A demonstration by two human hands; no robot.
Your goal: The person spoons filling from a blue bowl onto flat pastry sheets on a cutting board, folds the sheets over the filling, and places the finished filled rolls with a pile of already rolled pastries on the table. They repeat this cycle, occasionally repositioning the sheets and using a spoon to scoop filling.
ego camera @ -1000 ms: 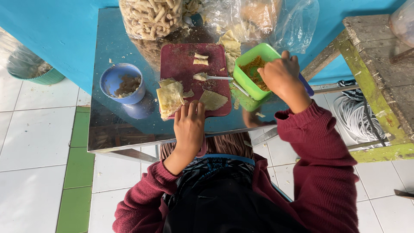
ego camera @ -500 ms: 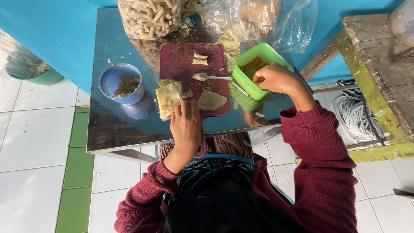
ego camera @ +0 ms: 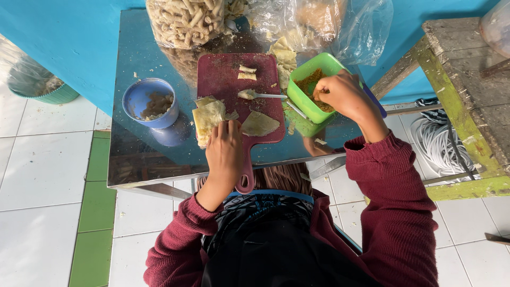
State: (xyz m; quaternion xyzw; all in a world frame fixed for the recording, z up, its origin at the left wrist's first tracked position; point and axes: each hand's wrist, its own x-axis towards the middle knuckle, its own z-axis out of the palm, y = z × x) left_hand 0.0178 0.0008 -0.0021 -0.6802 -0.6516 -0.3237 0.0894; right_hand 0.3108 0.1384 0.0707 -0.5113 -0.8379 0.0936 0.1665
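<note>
Left hand (ego camera: 224,151) lies flat, fingers together, on the near edge of the dark red cutting board (ego camera: 234,85), fingertips between a stack of thin yellowish dough wrappers (ego camera: 208,118) and a single folded wrapper (ego camera: 258,124). It touches the stack's right edge; it grips nothing.

Right hand (ego camera: 344,95) is curled over the green plastic tub (ego camera: 311,87), fingertips bunched down into the orange-brown crumbly filling (ego camera: 311,82). Looks like a pinch, but the fingertips are hidden, so can't tell what is held.

Tub sits tilted on the shiny metal bench (ego camera: 133,154), touching the board's right edge. A spoon (ego camera: 260,95) lies on the board, bowl loaded with a pale lump, handle pointing at the tub. Two small rolled pieces (ego camera: 246,73) sit at the board's far end.

Blue cup (ego camera: 150,102) with brownish scraps stands left of the board, apart from it. Clear bag of pale stick crackers (ego camera: 186,21) sits at the far edge, more plastic bags (ego camera: 329,24) beside it. Person wears maroon sleeves (ego camera: 388,180).
</note>
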